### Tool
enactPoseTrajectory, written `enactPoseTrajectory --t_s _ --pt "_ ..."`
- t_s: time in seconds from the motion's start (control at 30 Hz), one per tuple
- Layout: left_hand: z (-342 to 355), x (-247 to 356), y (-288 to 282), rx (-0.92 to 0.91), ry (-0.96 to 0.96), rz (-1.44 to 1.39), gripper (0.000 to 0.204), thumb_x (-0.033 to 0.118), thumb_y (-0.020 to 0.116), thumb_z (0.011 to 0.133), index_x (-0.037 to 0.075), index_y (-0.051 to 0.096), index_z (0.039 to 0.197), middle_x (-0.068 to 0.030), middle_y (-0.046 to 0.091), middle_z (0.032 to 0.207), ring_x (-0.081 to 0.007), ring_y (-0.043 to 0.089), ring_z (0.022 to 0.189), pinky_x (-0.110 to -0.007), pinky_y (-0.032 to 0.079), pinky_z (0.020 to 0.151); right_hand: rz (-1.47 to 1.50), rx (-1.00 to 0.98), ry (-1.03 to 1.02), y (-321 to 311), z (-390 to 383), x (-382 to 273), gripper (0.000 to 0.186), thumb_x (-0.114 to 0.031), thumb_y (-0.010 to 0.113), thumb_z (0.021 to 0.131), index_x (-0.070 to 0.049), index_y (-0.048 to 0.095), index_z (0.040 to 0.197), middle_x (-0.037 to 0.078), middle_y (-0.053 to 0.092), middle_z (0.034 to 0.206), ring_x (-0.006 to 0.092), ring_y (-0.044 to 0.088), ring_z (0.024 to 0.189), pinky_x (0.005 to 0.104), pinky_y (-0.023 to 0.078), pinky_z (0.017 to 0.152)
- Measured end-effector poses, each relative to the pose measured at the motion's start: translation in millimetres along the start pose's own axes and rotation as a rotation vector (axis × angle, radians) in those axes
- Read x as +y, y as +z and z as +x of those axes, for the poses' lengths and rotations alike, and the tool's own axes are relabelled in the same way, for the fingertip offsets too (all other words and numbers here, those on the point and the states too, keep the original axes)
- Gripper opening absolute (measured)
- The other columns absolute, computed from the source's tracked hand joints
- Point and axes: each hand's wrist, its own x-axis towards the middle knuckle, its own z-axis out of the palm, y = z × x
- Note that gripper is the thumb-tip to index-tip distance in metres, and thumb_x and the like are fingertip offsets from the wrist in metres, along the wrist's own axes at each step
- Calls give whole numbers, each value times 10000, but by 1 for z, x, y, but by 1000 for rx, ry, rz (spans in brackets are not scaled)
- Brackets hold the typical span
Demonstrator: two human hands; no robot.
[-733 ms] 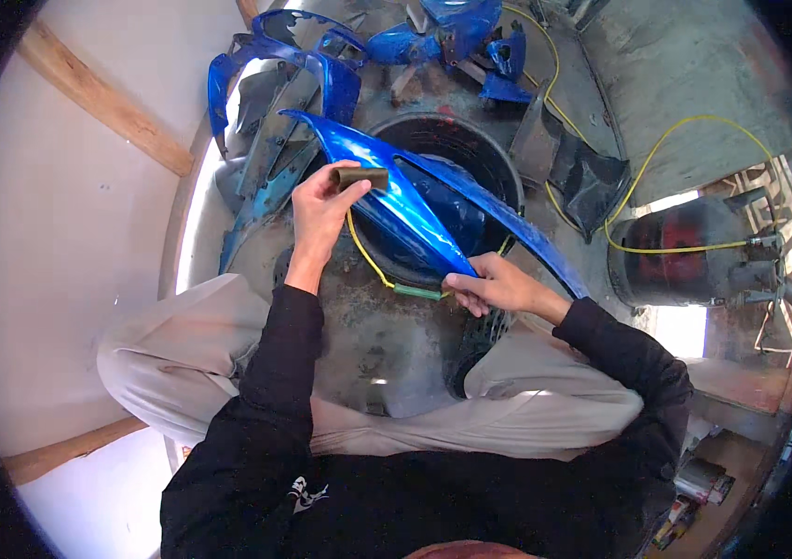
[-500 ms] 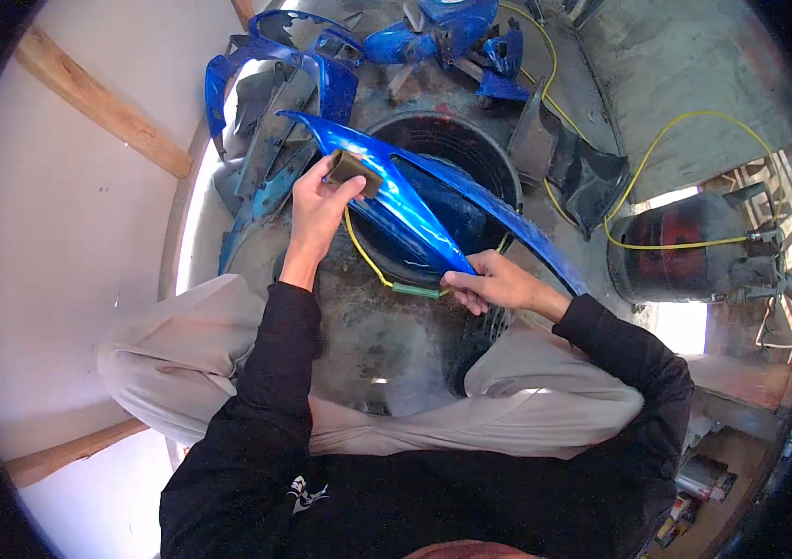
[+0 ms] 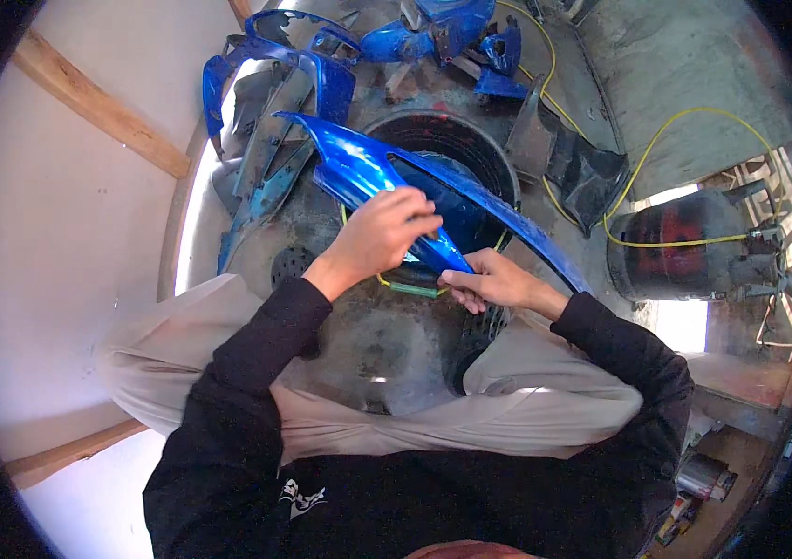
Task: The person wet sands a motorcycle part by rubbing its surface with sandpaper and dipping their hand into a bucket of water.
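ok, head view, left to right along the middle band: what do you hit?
Wooden batten on the white wall → left hand on the blue fairing panel → right hand gripping the panel's lower end → yellow hose → dark gas cylinder.

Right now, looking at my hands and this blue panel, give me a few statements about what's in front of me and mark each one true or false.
1. The left hand rests on the glossy blue panel. True.
2. The right hand hangs free, away from the panel. False: it grips the panel's near end.
3. A yellow hose runs across the floor to the dark cylinder. True.
4. The panel is red. False: it is blue.
5. More blue panels lie beyond the black tub. True.
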Motion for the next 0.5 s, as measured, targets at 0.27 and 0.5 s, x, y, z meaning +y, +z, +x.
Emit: enactPoseTrajectory --t_s 0.27,0.5 --pt "-12 9 4 38 32 72 224 68 627 870 108 740 1059 -63 722 1085 -275 668 1004 -422 500 862 -24 -8 1 0 2 -3 360 -320 631 1068 31 701 1023 20 632 708 100 604 549 270 479 518" --pt "-14 17 16 153 -23 160 169 122 598 901 121 715 1023 -18 694 1048 -235 642 995 -404 426 835 -94 19 46 2 3 2 352 -297 631 1063 -1 676 878 27 653 701 117 645 557 282 511 522"
